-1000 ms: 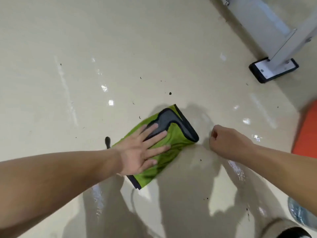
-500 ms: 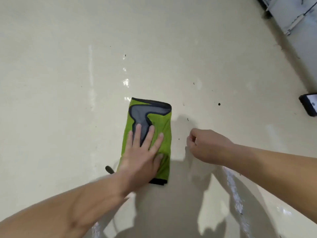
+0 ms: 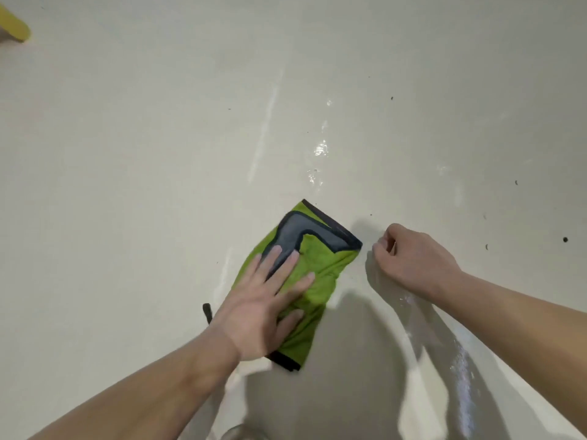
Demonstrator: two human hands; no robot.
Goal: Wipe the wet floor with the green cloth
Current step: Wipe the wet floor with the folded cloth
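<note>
A folded green cloth point(image 3: 320, 274) with a dark border and a grey patch lies flat on the pale floor point(image 3: 158, 154). My left hand point(image 3: 263, 300) presses palm-down on it, fingers spread, covering its near left half. My right hand point(image 3: 413, 258) rests on the floor just right of the cloth as a loose fist, with nothing in it. Shiny wet patches point(image 3: 319, 150) glint beyond the cloth, and a wet streak point(image 3: 460, 369) runs below my right forearm.
A yellow object point(image 3: 12, 27) shows at the far top left corner. A small dark strap point(image 3: 207, 311) pokes out beside my left wrist. Dark specks point(image 3: 565, 239) dot the floor at the right. A round rim point(image 3: 241, 431) peeks in at the bottom edge.
The cloth has swung from pointing straight ahead to tilting right under my left hand. The view has shifted, and the white post and its dark foot at the right are gone from sight.
</note>
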